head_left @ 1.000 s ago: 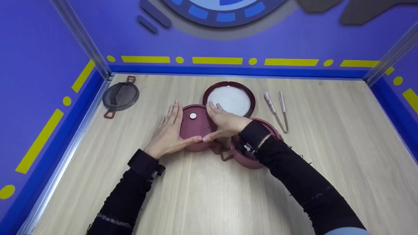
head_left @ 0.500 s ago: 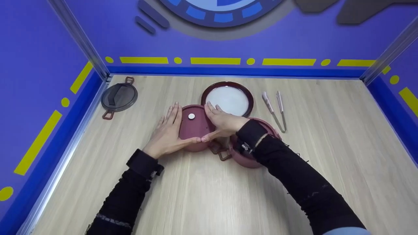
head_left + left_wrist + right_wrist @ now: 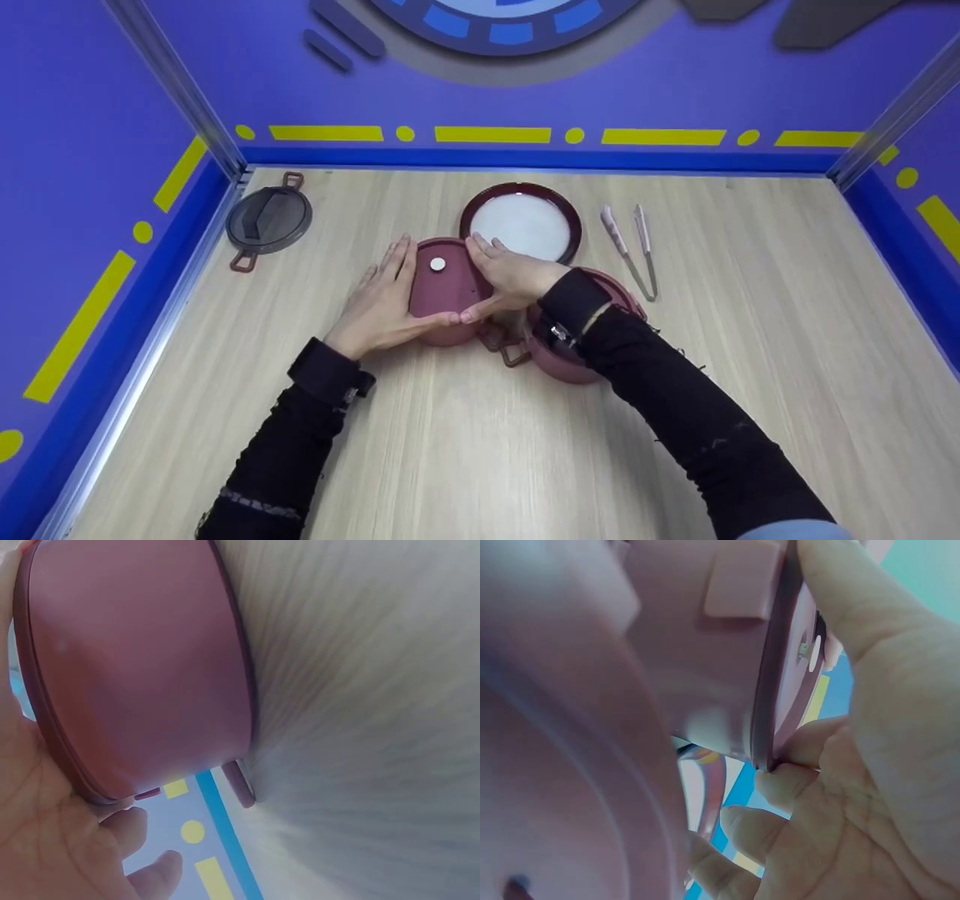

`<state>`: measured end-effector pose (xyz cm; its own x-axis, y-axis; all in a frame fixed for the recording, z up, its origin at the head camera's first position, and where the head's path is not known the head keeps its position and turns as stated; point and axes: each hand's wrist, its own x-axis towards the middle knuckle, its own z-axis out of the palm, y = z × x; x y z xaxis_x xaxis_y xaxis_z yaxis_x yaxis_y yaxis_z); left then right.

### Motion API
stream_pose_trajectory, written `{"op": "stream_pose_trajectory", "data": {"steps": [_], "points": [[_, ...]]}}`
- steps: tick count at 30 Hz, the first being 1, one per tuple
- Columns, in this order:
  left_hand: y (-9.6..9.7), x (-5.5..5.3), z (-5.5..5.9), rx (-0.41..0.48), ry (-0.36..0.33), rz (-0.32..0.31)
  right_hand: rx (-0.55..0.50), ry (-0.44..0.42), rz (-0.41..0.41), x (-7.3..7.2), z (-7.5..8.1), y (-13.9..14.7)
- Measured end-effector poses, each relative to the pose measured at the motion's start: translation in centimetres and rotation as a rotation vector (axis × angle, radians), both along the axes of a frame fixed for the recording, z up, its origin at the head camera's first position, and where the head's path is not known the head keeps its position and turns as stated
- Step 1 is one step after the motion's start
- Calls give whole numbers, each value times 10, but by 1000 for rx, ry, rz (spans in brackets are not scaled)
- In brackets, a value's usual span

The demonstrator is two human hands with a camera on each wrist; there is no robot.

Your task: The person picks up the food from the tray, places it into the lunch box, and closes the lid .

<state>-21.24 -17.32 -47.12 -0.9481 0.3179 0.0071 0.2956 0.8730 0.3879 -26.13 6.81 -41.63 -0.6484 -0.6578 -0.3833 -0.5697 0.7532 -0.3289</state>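
Observation:
A reddish drum-shaped body (image 3: 444,292) with a small white knob (image 3: 437,264) on its flat top stands mid-table. My left hand (image 3: 379,304) lies along its left side, fingers straight, thumb across the front rim. From the other side my right hand (image 3: 517,281) touches it, fingertips at the rim, the thumb tips meeting in front. In the left wrist view the smooth side wall (image 3: 142,675) reaches down near the wood, with a short foot (image 3: 240,784) at its base. A matching reddish pot (image 3: 566,367) sits to the right, partly hidden under my right wrist.
Behind stands a white plate (image 3: 521,225) with a dark red rim. Metal tongs (image 3: 637,262) with pale handles lie at the right. A dark see-through lid (image 3: 281,221) with brown loops is at the far left. Blue walls (image 3: 540,90) enclose the table's back and sides.
The view has shifted slightly. Both hands keep the same place around the drum-shaped body, and nothing else has visibly moved.

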Motion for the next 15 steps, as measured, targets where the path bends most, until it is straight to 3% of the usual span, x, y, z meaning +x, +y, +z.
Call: {"op": "stream_pose_trajectory", "data": {"steps": [7, 15], "points": [[0, -2, 3, 22, -33, -9, 32, 1, -3, -1, 3, -4], [-1, -1, 2, 16, -21, -7, 52, -22, -82, 0, 3, -7]]}}
